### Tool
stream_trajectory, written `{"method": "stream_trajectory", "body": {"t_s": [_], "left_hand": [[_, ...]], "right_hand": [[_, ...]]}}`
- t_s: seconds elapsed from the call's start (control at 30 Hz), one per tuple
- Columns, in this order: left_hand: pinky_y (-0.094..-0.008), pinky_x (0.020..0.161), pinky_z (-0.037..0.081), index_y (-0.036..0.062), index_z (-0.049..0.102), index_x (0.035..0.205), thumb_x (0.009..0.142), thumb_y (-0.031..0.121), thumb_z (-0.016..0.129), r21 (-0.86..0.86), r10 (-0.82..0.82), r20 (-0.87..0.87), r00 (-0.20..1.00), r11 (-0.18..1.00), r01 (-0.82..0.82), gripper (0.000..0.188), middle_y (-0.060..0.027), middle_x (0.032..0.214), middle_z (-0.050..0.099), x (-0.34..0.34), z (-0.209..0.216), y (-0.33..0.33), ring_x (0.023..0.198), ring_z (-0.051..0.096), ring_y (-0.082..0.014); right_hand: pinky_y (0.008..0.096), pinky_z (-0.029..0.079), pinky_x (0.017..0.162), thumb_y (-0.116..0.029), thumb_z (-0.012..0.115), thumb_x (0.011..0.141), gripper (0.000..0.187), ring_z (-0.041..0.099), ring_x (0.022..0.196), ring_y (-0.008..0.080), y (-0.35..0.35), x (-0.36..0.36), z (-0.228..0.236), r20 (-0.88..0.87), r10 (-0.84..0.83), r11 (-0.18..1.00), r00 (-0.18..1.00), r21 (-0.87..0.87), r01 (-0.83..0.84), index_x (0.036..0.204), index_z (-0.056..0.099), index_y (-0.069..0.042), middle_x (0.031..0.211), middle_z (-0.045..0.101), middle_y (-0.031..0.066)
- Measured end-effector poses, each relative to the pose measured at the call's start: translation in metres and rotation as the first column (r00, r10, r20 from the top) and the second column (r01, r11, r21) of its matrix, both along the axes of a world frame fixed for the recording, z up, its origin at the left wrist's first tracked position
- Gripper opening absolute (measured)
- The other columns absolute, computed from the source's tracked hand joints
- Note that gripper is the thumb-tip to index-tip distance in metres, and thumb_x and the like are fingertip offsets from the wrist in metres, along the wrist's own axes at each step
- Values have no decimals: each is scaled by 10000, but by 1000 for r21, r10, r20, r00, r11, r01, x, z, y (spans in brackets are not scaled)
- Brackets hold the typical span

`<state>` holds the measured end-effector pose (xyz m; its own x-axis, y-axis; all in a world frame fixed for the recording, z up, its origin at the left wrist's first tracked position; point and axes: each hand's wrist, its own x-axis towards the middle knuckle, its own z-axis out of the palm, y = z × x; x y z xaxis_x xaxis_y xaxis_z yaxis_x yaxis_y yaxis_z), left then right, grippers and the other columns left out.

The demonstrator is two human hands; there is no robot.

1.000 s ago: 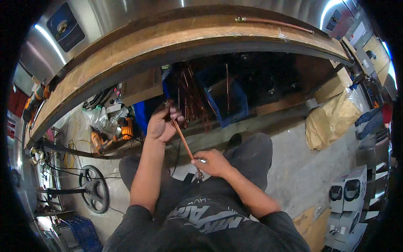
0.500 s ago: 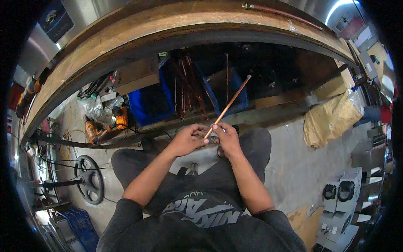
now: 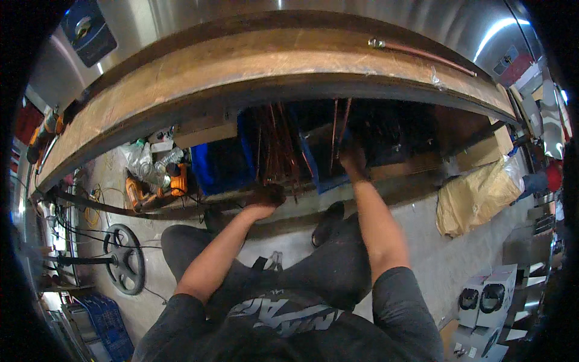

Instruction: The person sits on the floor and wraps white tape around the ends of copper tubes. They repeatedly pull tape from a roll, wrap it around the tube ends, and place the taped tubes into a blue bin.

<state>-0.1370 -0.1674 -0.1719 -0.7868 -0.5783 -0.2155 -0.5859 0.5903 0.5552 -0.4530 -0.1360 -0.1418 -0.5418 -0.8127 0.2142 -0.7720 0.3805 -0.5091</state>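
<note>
Under the bench, my right hand (image 3: 354,163) reaches into shadow at the right side of a blue bin (image 3: 329,182). Its fingers look closed around the lower end of a thin copper tube (image 3: 345,120), which stands nearly upright. A second copper tube (image 3: 335,130) is right beside it. My left hand (image 3: 268,196) is curled at the near end of a bundle of copper tubes (image 3: 278,142). Shadow hides its fingertips and whatever they may hold. Left of the bundle is another blue bin (image 3: 223,166).
The wooden bench (image 3: 241,72) arches above both hands; a copper tube with a fitting (image 3: 422,53) lies on it. At left are orange power tools (image 3: 175,181), plastic bottles (image 3: 158,172) and a black handwheel (image 3: 125,259). At right lies a brown paper sack (image 3: 476,196).
Both hands have moved apart and forward under the bench. The copper tube both held over my lap is now upright by the right hand; the left hand has let go of it.
</note>
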Motion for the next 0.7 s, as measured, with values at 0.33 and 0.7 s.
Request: {"method": "stream_trajectory", "body": {"t_s": [0.33, 0.7], "left_hand": [[-452, 968, 458, 43, 644, 1165, 918, 355, 578, -342, 149, -185, 971, 917, -206, 403, -188, 1225, 612, -112, 11, -73, 1123, 581, -347], [-444, 931, 464, 33, 612, 1179, 913, 323, 587, -461, 238, -157, 958, 841, -285, 395, -186, 1171, 610, -147, 8, -71, 1064, 580, -333]], "right_hand": [[482, 495, 935, -526, 534, 915, 510, 613, 1115, 406, -24, -39, -47, 76, 138, 985, 988, 93, -145, 1173, 686, -114, 1190, 654, 209], [453, 394, 1072, -354, 429, 987, 419, 521, 1267, 362, -26, -27, -5, 129, 359, 932, 924, -109, -347, 1310, 596, -146, 1343, 568, 210]]}}
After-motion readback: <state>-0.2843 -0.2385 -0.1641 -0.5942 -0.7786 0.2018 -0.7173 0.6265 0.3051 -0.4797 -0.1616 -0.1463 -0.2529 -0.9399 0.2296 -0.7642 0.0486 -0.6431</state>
